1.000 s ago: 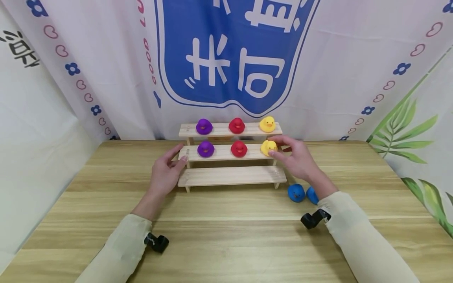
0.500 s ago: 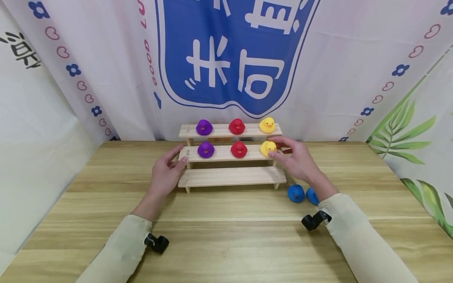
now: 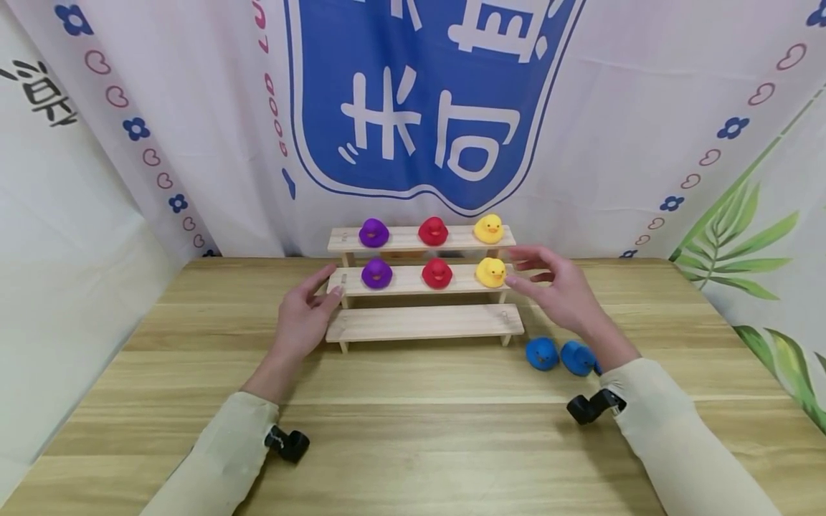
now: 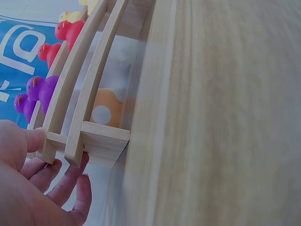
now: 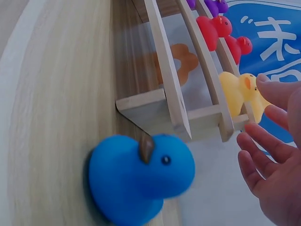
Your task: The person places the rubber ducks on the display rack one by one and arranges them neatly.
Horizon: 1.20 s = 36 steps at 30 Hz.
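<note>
A three-tier wooden display stand (image 3: 422, 324) holds rubber ducks on its top and middle tiers. My left hand (image 3: 302, 319) grips the middle tier's left end, thumb on the board and fingers reaching below, as the left wrist view shows. At the other end, my right hand (image 3: 560, 292) has its fingers spread beside the yellow duck (image 3: 491, 273) on the middle tier and holds nothing. That row also has a purple duck (image 3: 377, 274) and a red duck (image 3: 437, 274). Above them sit another purple duck (image 3: 373, 233), red duck (image 3: 433, 231) and yellow duck (image 3: 488, 228).
On the wood-grain table (image 3: 413, 444), a blue duck (image 3: 542, 353) and a second blue duck (image 3: 577, 357) sit right of the stand. Another bit of blue shows behind the right wrist. A printed curtain (image 3: 606, 143) hangs behind the stand.
My right hand has let go of the middle-tier yellow duck and drawn back to the right, exposing more of the second blue duck. The left hand keeps its place on the stand.
</note>
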Each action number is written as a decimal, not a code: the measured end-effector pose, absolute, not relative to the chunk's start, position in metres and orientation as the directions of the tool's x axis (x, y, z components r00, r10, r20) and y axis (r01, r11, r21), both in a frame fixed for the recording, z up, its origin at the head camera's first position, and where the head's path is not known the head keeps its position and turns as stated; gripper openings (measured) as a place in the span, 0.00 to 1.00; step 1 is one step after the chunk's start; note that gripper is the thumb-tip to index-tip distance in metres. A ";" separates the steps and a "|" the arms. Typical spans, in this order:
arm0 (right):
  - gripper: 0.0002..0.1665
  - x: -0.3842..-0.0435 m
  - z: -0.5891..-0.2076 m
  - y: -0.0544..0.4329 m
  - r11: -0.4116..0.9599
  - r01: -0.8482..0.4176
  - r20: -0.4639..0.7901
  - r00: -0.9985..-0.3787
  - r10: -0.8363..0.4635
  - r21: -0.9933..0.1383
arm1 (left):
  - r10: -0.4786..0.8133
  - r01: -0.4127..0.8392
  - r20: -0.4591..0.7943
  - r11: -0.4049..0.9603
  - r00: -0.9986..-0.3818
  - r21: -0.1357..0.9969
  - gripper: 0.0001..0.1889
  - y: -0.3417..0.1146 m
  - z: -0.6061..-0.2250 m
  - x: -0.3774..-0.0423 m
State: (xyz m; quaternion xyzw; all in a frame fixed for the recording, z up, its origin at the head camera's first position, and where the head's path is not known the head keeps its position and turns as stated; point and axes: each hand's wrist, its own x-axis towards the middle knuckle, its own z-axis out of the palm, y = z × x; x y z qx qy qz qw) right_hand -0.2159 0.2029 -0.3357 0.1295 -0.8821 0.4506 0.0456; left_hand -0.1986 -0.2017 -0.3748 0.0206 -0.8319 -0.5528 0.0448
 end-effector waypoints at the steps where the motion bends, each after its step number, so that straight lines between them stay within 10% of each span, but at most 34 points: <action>1: 0.31 -0.215 -0.335 0.205 0.562 -0.275 0.205 -0.961 -0.186 -0.780 | -0.083 0.016 0.053 0.389 -0.995 0.921 0.29 -0.202 -0.375 -0.199; 36: 0.24 -0.169 -0.342 0.262 0.624 -0.278 0.205 -0.960 -0.188 -0.730 | -0.091 0.007 0.046 0.384 -0.995 0.923 0.29 -0.201 -0.375 -0.197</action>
